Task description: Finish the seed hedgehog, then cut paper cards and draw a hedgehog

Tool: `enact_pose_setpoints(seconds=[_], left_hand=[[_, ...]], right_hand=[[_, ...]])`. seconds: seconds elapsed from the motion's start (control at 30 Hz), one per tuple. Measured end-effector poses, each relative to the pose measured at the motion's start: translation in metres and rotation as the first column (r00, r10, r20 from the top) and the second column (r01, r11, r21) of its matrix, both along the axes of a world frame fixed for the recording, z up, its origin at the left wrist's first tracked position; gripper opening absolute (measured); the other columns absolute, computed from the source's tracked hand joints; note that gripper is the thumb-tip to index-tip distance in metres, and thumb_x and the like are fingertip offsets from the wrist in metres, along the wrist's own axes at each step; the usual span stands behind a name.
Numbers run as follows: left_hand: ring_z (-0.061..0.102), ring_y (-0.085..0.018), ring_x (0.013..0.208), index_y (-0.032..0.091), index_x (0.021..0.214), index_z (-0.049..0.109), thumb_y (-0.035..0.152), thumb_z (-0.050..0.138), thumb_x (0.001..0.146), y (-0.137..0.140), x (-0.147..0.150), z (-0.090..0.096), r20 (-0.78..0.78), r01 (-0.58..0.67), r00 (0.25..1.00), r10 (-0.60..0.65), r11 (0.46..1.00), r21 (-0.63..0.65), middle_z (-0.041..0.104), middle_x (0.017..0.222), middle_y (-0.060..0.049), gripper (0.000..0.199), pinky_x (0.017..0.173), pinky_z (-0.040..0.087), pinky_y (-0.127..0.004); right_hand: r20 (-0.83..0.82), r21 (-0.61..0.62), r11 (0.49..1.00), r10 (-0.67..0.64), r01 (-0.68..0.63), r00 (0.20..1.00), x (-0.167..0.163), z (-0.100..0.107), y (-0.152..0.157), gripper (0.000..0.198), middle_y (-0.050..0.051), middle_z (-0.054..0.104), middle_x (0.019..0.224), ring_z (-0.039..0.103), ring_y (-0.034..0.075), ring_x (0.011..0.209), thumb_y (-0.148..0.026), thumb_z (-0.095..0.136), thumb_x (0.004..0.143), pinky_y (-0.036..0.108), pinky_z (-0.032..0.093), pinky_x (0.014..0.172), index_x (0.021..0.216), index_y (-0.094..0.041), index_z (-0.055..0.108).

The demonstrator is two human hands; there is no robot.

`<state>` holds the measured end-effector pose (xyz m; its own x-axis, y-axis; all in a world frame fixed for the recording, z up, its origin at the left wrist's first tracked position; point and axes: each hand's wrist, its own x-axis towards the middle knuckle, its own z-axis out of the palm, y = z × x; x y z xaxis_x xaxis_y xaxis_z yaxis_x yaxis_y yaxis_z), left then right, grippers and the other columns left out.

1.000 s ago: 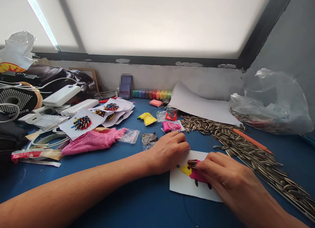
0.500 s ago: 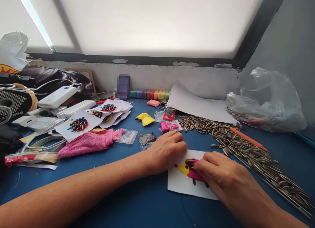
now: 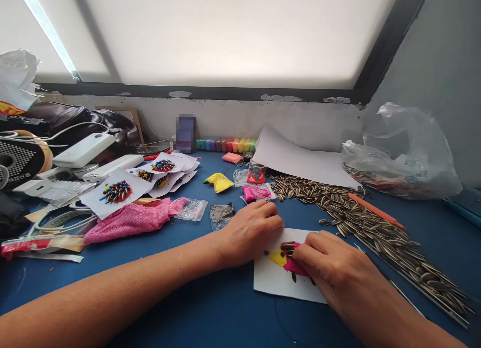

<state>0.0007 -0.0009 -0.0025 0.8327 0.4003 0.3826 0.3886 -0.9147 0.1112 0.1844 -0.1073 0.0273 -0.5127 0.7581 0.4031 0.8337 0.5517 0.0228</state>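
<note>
Everything in view has slid slightly leftward since the earlier frame, while both hands keep almost the same places over the white card.

Toward the left end of the blue worktop point(image 3: 210, 313) sit a black reel with a checked pattern point(image 3: 17, 157) and a white power bank point(image 3: 83, 150), with a dark leather bag point(image 3: 62, 118) behind them. Nearer the middle, a few finished cards point(image 3: 116, 192) studded with dark seeds overlap, one just behind a pink cloth point(image 3: 128, 223).

Resting at the white card's far left corner, the left hand point(image 3: 255, 233) has its fingers turned down; I cannot tell whether its grip holds anything. Just beyond it lie a packet of black clay point(image 3: 222, 213), a yellow packet point(image 3: 219, 183) and a magenta packet point(image 3: 255, 192), and a row of coloured clay packs point(image 3: 225, 145) lines the far edge.

Right of centre, well in front of the far edge, the white card point(image 3: 270, 284) bears a yellow and magenta clay figure point(image 3: 289, 263), with several seeds set in its upper part. Over its right side is the right hand point(image 3: 334, 268), its grip narrow, fingertips pinched at the magenta clay; any seed between them is hidden. Beyond, a long heap of striped sunflower seeds point(image 3: 391, 238) runs toward the right edge, an orange stick point(image 3: 378, 211) along it and a clear plastic bag point(image 3: 409, 162) behind.
</note>
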Motion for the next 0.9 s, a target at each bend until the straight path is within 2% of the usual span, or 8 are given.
enact_pose_setpoints(seconds=[0.13,0.23,0.37,0.43,0.57,0.63,0.7,0.9], left_hand=[[0.052,-0.020,0.085,0.014,0.094,0.069,0.006,0.049,0.090,0.000,0.000,0.001,-0.002,-0.001,1.000,0.001,1.000,-0.009,0.062,0.095,-0.008,0.022,0.077,0.047,-0.031],[0.052,-0.020,0.084,0.014,0.094,0.069,0.006,0.049,0.091,-0.001,0.000,0.003,-0.015,-0.004,1.000,0.004,1.000,-0.010,0.062,0.095,-0.008,0.022,0.076,0.047,-0.031],[0.052,-0.020,0.084,0.013,0.094,0.069,0.004,0.049,0.089,-0.002,0.000,0.006,-0.031,-0.003,1.000,0.002,1.000,-0.029,0.062,0.096,-0.008,0.022,0.075,0.047,-0.031],[0.053,-0.020,0.086,0.013,0.094,0.068,0.003,0.048,0.089,-0.003,-0.001,0.007,-0.030,0.005,1.000,-0.006,0.999,-0.051,0.061,0.096,-0.009,0.023,0.076,0.048,-0.031],[0.053,-0.021,0.087,0.013,0.095,0.068,0.005,0.046,0.092,-0.003,-0.002,0.005,0.002,0.026,1.000,-0.025,0.996,-0.084,0.061,0.095,-0.009,0.024,0.077,0.049,-0.032],[0.053,-0.021,0.088,0.013,0.096,0.067,0.007,0.044,0.094,-0.002,-0.003,0.003,0.023,0.029,0.999,-0.027,0.996,-0.084,0.061,0.095,-0.010,0.024,0.077,0.049,-0.033],[0.053,-0.021,0.088,0.013,0.097,0.067,0.008,0.042,0.095,-0.002,-0.003,0.002,0.034,0.032,0.999,-0.029,0.996,-0.087,0.061,0.096,-0.010,0.025,0.078,0.049,-0.033],[0.053,-0.021,0.089,0.014,0.098,0.067,0.009,0.041,0.097,-0.001,-0.004,0.002,0.030,0.030,0.999,-0.027,0.996,-0.084,0.062,0.097,-0.010,0.026,0.078,0.049,-0.033]], right_hand=[[0.005,0.011,1.000,-0.026,0.026,1.000,0.002,0.005,-0.003,0.027,0.000,0.060,0.069,0.062,0.016,0.061,-0.022,0.047,0.099,0.026,0.044,0.051,0.075,-0.023,0.059],[0.004,0.088,0.993,-0.077,0.076,0.997,0.011,0.017,-0.003,0.032,0.001,0.064,0.069,0.063,0.017,0.060,-0.026,0.040,0.101,0.028,0.045,0.052,0.077,-0.024,0.061],[-0.005,0.189,0.939,-0.293,0.288,0.956,0.042,0.031,0.008,0.037,0.003,0.067,0.064,0.062,0.018,0.052,-0.034,0.037,0.099,0.030,0.040,0.044,0.073,-0.024,0.062],[0.040,0.158,0.914,-0.383,0.373,0.923,0.059,0.031,0.015,0.033,0.006,0.076,0.078,0.064,0.021,0.052,-0.034,0.043,0.095,0.032,0.041,0.043,0.076,-0.025,0.068],[0.087,0.021,0.865,-0.501,0.501,0.861,0.076,0.023,0.025,0.027,0.008,0.079,0.096,0.074,0.032,0.094,-0.024,0.051,0.091,0.038,0.057,0.064,0.086,-0.024,0.078],[0.097,-0.037,0.851,-0.519,0.524,0.849,0.076,0.018,0.028,0.027,0.007,0.078,0.098,0.069,0.033,0.112,-0.022,0.052,0.091,0.039,0.059,0.073,0.090,-0.025,0.079],[0.103,-0.057,0.846,-0.524,0.531,0.846,0.076,0.014,0.030,0.028,0.008,0.078,0.099,0.065,0.032,0.119,-0.020,0.052,0.092,0.039,0.059,0.077,0.092,-0.025,0.080],[0.137,-0.106,0.913,-0.379,0.394,0.915,0.085,0.007,0.036,0.028,0.007,0.075,0.090,0.067,0.029,0.109,-0.018,0.053,0.091,0.038,0.056,0.077,0.096,-0.024,0.080]])
